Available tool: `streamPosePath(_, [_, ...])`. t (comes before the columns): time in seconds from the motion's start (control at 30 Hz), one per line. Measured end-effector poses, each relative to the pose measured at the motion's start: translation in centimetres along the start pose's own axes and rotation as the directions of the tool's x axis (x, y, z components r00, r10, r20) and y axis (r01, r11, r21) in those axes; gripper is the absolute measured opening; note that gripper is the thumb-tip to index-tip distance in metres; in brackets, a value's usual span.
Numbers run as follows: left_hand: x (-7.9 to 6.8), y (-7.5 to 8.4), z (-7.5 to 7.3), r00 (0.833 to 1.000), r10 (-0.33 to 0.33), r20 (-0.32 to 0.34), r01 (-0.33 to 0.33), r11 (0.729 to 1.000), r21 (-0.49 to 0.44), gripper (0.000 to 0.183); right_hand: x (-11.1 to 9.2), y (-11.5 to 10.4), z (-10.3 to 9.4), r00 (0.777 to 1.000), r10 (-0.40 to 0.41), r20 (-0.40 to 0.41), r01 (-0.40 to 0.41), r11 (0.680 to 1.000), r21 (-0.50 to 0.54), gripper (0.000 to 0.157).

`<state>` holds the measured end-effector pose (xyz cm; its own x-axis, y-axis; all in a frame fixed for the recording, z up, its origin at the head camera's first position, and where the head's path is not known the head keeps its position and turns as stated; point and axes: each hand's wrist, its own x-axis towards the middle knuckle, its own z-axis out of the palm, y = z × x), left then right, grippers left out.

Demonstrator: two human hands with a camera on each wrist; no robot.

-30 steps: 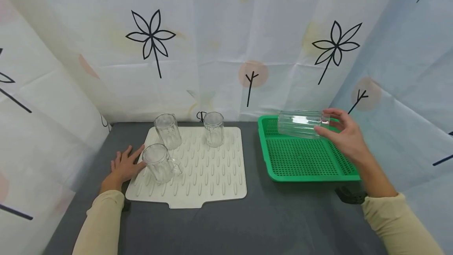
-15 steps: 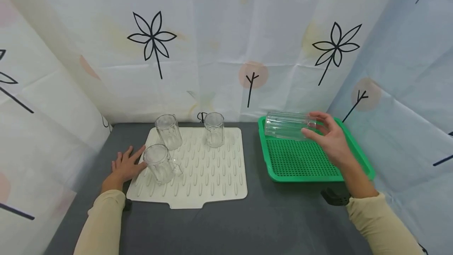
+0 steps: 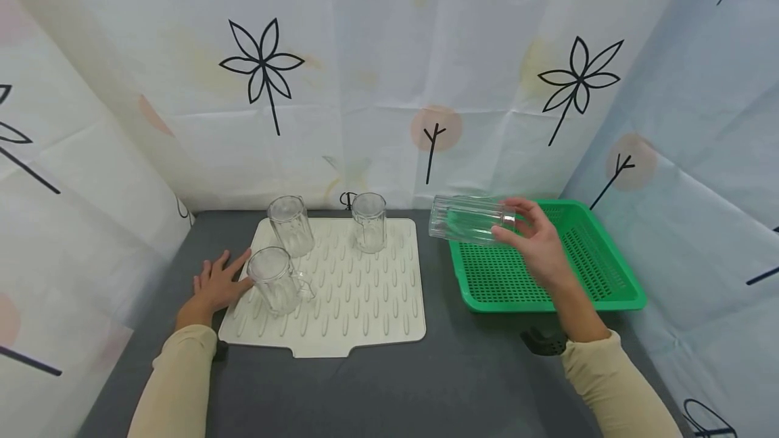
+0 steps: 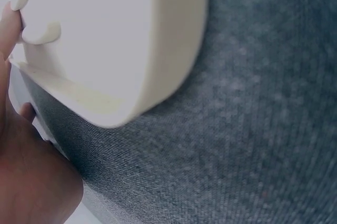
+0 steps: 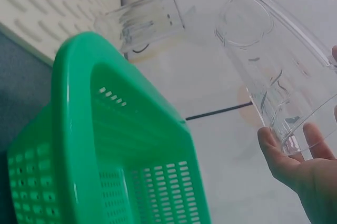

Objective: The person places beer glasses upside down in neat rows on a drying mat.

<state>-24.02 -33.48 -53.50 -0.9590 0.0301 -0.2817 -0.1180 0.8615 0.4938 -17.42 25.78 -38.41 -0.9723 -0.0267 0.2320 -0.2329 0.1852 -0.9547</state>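
A clear glass tumbler lies sideways in the air over the left rim of the green basket. My right hand grips it by its right end, thumb in front and fingers behind; the right wrist view shows the glass tilted, fingertips round its base. My left hand rests with spread fingers at the left edge of the cream drying mat, its thumb close beside the nearest glass mug. Two more glass mugs stand farther back, one at the left and one toward the right.
The mat and basket sit on a dark grey cloth-covered table, with a strip of it between them. A patterned white curtain closes off the back and both sides. The basket's raised rim stands below the right hand.
My right hand has carried the glass tumbler leftward from over the basket's back right to its left rim. The left hand stays in place at the mat's edge.
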Motion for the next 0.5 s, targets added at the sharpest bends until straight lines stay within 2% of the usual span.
streamPosePath(0.33, [0.1, 0.2, -0.2, 1.000, -0.012, 0.002, 0.012, 1.000, 0.029, 0.074, 0.6, 1.4, 2.5, 0.998, 0.023, 0.060, -0.025, 0.999, 0.044, 0.052])
streamPosePath(0.5, [0.2, 0.0, -0.1, 1.000, -0.017, 0.010, 0.017, 0.999, 0.028, 0.074, 0.8, 2.0, 4.2, 0.996, 0.030, 0.087, -0.032, 0.999, 0.024, 0.056])
